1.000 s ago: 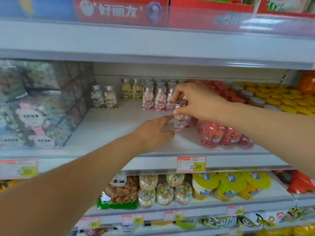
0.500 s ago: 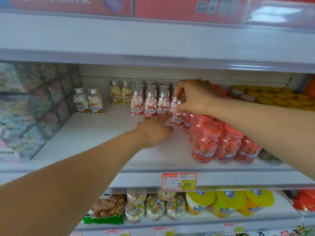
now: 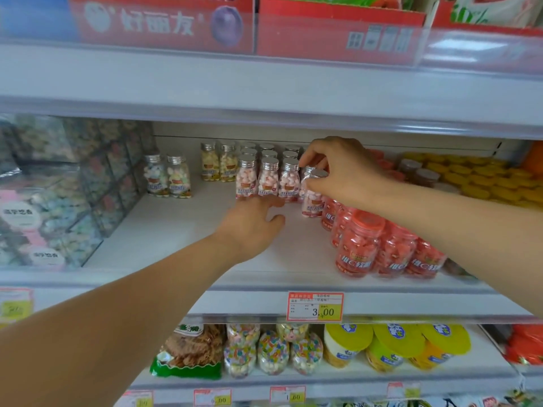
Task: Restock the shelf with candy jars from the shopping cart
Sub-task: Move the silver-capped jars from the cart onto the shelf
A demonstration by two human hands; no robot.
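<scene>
Shelf (image 3: 176,239) is carrying small silver-capped jars toward the back: pink jars (image 3: 269,180) are standing in rows, yellow jars (image 3: 219,163) just left of them, and two pastel jars (image 3: 167,177) further left. Right hand (image 3: 340,168) is pinching the cap of one pink candy jar (image 3: 312,201) from above, thumb and fingers curling round the lid. The candy jar is standing roughly upright at the right end of the front pink row, just beside the red jars (image 3: 358,245). Cannot tell whether its base is touching the shelf or hanging just above it. Left hand (image 3: 252,227) is lying palm down on the shelf, fingers stretched out and relaxed, gripping nothing, with fingertips reaching the foot of the front pink row. Price tag (image 3: 316,306) is hanging on the shelf edge below.
</scene>
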